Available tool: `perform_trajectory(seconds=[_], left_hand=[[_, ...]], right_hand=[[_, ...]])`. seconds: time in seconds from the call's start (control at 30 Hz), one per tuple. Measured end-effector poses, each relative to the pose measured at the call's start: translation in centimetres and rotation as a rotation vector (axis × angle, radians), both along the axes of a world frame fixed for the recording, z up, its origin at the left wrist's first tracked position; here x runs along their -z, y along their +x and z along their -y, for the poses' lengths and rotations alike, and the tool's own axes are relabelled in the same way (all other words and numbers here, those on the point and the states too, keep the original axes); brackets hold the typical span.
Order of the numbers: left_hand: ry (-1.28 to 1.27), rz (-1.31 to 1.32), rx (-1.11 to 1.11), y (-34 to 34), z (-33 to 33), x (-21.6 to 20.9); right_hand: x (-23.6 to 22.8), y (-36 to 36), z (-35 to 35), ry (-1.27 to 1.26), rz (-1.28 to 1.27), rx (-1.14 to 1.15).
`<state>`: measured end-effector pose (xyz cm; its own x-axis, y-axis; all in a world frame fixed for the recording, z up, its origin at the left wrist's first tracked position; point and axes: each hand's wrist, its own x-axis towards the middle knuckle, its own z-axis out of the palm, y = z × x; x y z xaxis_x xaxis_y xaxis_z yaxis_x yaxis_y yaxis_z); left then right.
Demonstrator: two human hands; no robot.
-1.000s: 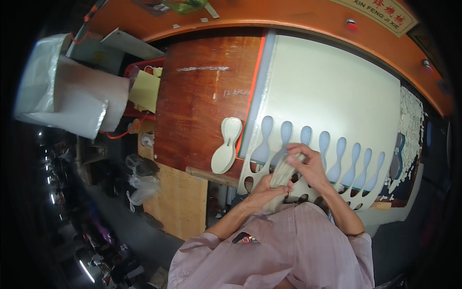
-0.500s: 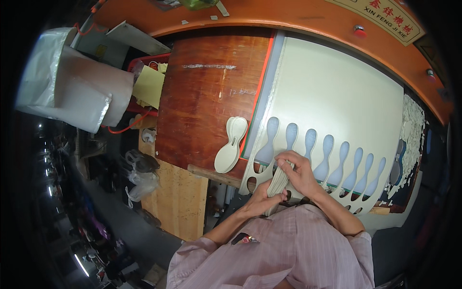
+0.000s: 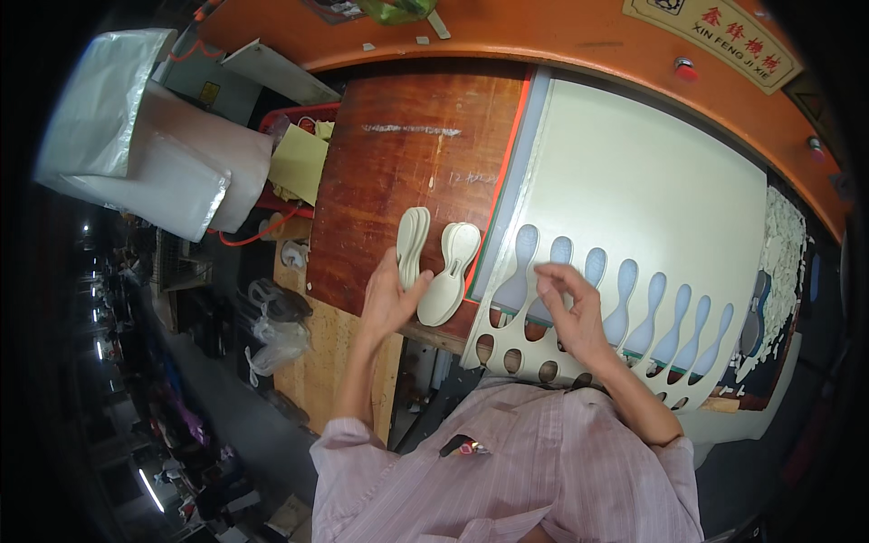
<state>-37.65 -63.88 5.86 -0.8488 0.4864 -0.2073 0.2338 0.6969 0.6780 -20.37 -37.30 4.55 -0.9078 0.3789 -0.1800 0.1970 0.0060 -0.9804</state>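
Note:
My left hand (image 3: 387, 300) is closed around a stack of cream sole-shaped pieces (image 3: 414, 237), at the front of the brown wooden board (image 3: 389, 181). Just right of it lies a second stack of the same pieces (image 3: 445, 285), its narrow slot showing. My right hand (image 3: 577, 317) is over the cut-out part of a pale sheet (image 3: 647, 163). Its fingers are loosely bent, thumb apart, and nothing shows between them. A row of sole-shaped holes runs along the sheet's near part, with blue-grey surface showing through.
An orange machine beam (image 3: 543, 41) with a red button (image 3: 685, 71) crosses the far side. White scraps (image 3: 786, 240) are heaped at the right. On the left are a plastic-wrapped bundle (image 3: 172, 154), a red crate (image 3: 272, 118) and a plywood panel (image 3: 353, 380).
The stack, held between both hands before my body, is now in my left hand on the board beside the other stack. My right hand has let go and stays over the sheet.

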Motion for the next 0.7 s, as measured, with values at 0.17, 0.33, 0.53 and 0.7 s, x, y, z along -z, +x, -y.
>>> perform_trajectory(seconds=[0.17, 0.33, 0.53, 0.7], left_hand=[[-0.133, 0.036, 0.058, -2.9, 2.1, 6.8], [0.066, 0.225, -0.071, -2.9, 2.7, 9.6], [-0.093, 0.082, -0.057, -2.4, 1.8, 9.5], [0.148, -0.336, -0.207, 1.1, -1.7, 7.1]], right_hand=[[2.8, 4.6, 0.4, 0.053, 0.065, 0.094], [3.4, 8.5, -1.6, 0.021, 0.207, 0.311], [3.3, 11.9, -3.6, 0.041, 0.243, 0.432], [3.6, 18.2, -7.3, 0.265, 0.218, 0.605]])
